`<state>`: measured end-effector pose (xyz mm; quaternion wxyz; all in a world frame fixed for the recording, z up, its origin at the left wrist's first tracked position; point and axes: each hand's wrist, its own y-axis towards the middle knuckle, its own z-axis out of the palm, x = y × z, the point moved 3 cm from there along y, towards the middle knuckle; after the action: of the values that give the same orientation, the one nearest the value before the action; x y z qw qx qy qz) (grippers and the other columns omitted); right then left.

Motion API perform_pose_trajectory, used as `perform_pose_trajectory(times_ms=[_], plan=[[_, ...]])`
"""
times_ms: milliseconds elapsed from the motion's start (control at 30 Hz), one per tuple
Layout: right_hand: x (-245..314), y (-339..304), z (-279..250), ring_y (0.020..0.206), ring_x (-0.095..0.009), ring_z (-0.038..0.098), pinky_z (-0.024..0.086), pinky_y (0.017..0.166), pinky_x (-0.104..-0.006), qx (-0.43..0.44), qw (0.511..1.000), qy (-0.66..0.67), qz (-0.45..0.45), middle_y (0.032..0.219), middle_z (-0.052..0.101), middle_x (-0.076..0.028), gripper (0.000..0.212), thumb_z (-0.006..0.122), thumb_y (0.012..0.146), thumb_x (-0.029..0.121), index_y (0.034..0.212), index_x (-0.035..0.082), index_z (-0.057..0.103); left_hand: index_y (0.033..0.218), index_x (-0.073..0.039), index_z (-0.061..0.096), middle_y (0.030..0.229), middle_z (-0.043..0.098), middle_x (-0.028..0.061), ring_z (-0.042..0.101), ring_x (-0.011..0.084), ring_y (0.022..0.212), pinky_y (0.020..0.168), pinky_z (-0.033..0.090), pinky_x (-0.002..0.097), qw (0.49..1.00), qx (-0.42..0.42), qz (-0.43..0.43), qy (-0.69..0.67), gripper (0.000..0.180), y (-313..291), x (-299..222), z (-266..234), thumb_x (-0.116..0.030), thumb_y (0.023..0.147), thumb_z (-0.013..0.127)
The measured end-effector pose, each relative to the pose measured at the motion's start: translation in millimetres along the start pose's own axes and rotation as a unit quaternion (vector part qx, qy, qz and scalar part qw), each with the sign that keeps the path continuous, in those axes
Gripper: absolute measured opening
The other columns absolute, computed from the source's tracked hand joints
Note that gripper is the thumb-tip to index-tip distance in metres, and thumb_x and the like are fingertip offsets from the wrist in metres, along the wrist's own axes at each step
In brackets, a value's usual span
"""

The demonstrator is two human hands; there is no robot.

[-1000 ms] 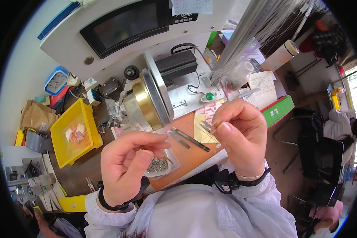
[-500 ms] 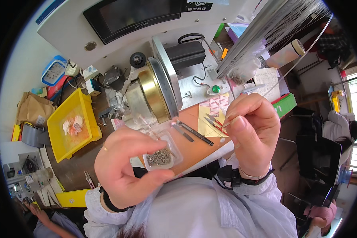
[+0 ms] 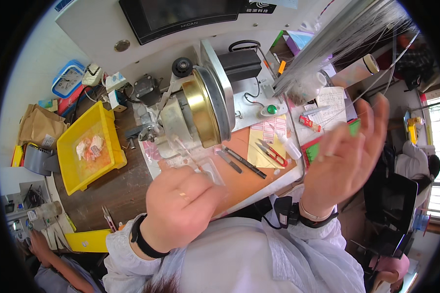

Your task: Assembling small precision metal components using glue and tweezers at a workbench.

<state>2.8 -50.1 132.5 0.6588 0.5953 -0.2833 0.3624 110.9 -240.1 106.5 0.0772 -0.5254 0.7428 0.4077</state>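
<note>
My left hand (image 3: 183, 205) is closed, knuckles up, over the small clear-white tray (image 3: 211, 172) and hides most of it. Whatever its fingers hold, if anything, is out of sight. A thin pale stick (image 3: 187, 152) slants between the tray and the machine's brass-coloured wheel (image 3: 205, 113). To the right, my right hand (image 3: 344, 156) is raised with its fingers apart, blurred by motion; no object shows in it. Between the hands lie red-handled thread snips (image 3: 275, 154) on yellow paper (image 3: 260, 162), a black pen-like tool (image 3: 244, 162) and a flat grey blade (image 3: 230, 162).
A white squeeze bottle (image 3: 289, 145) lies by the snips. On the left stands a yellow bin (image 3: 116, 149) with crumpled scraps. A bundle of fine pale strands (image 3: 335, 44) hangs at upper right. Another person's arm (image 3: 58, 266) shows at lower left.
My left hand has turned from open fingers to a closed fist over the tray. My right hand has moved right and its pinch has loosened, uncovering the snips and bottle.
</note>
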Motion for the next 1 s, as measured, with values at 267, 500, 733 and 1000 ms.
perform_pose_trajectory(times_ms=[267,500,733,1000], plan=[[-7.6,-48.4,27.9,0.057,-0.016,0.061,0.045,0.05,-0.0273,0.423,0.868,-0.187,-0.179,0.104,0.07,-0.013,0.029,0.08,0.079,0.02,0.104,0.009,0.072,0.076,-0.006,0.068,0.073,0.057,0.0064,0.059,0.0251,0.063,0.054,0.045,0.0361,1.0,0.024,-0.004,-0.017,0.018,-7.7,8.8,13.9,-0.001,0.06,0.074],[-36.0,-42.6,19.6,0.058,-0.019,0.064,0.049,0.054,-0.0295,0.397,0.896,-0.146,-0.133,0.073,0.069,-0.003,0.019,0.081,0.069,0.005,0.086,0.006,0.072,0.077,-0.007,0.068,0.074,0.059,0.0049,0.058,0.0253,0.061,0.053,0.045,0.036,0.998,-0.054,-0.019,-0.023,0.018,-7.6,14.0,-5.4,-0.001,0.062,0.076],[-70.3,24.8,5.3,0.063,-0.01,0.064,0.048,0.06,-0.0237,0.249,0.92,-0.302,-0.017,0.076,0.071,-0.006,0.006,0.07,0.084,-0.002,0.089,0.001,0.071,0.082,-0.002,0.068,0.078,0.062,0.009,0.061,0.0237,0.07,0.062,0.048,0.0314,0.974,-0.16,-0.144,0.068,0.015,-24.0,50.7,-53.5,0.002,0.07,0.077],[-128.3,29.0,58.9,0.061,-0.005,0.054,0.044,0.056,-0.0239,0.407,0.887,-0.147,0.16,0.071,0.068,-0.005,0.015,0.067,0.084,0.002,0.095,0.004,0.075,0.093,-0.005,0.069,0.103,0.065,0.0092,0.061,0.0292,0.101,0.086,0.048,0.0377,0.974,-0.171,-0.102,0.107,0.031,0.6,73.1,-45.1,-0.007,0.066,0.083]])
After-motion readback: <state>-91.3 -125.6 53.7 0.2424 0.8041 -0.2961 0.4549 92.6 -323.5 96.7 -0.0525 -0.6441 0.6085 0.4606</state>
